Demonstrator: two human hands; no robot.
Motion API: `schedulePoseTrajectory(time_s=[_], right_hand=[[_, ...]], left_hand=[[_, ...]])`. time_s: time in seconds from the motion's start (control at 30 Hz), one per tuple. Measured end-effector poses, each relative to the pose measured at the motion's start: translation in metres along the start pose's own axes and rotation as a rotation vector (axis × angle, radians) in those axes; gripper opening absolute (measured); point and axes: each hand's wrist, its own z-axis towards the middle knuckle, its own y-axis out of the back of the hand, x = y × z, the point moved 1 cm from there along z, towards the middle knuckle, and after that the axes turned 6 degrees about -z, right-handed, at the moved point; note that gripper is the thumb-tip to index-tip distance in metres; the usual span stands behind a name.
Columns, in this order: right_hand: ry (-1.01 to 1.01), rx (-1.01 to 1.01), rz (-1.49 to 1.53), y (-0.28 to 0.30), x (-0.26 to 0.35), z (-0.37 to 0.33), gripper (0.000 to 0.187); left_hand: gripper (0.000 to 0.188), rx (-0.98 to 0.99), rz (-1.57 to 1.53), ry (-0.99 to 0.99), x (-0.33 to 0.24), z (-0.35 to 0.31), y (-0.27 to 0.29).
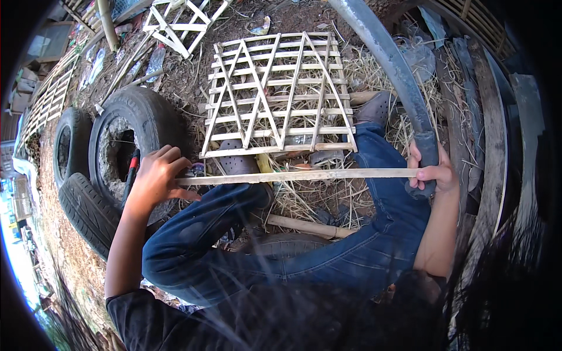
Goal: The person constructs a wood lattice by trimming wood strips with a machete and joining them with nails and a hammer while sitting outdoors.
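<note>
A long, pale bamboo strip [304,175] stretches level between my two hands, above my bent legs. Its left end lies in my left hand [158,177], between the thumb and the curled fingers. My right hand [434,171] is closed round the dark handle [429,151] of what looks like a machete, and its thumb presses on the strip's right end. The machete's long, curved grey blade [389,52] reaches up and away to the far edge. Just beyond the strip, a bamboo lattice panel [280,89] of crossed slats rests near my feet.
Old tyres [143,120] stand at the left, with a red and black handle [133,165] beside my left wrist. A smaller bamboo frame [178,24] lies at the far left. Weathered planks [489,134] line the right. Straw [304,202] and litter cover the soil.
</note>
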Motion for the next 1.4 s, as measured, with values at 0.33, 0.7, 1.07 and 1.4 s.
schedulePoseTrajectory(time_s=[0.33, 0.7, 1.07, 1.4], right_hand=[[-0.064, -0.139, -0.02, 0.028, -0.006, 0.008, 0.031], [0.088, -0.57, -0.618, 0.009, -0.017, 0.017, 0.028], [0.524, -0.138, -1.234, -0.113, -0.027, 0.027, 0.054], [0.51, -0.147, -1.421, -0.1, -0.028, 0.021, 0.053]], left_hand=[[0.058, 0.33, -0.567, 0.28, -0.023, -0.007, -0.02], [0.059, 0.323, -1.154, 0.437, -0.082, 0.012, -0.063], [0.044, -0.052, -1.489, 0.285, -0.178, 0.072, -0.081], [0.052, -0.056, -0.717, 0.404, -0.182, 0.067, -0.07]])
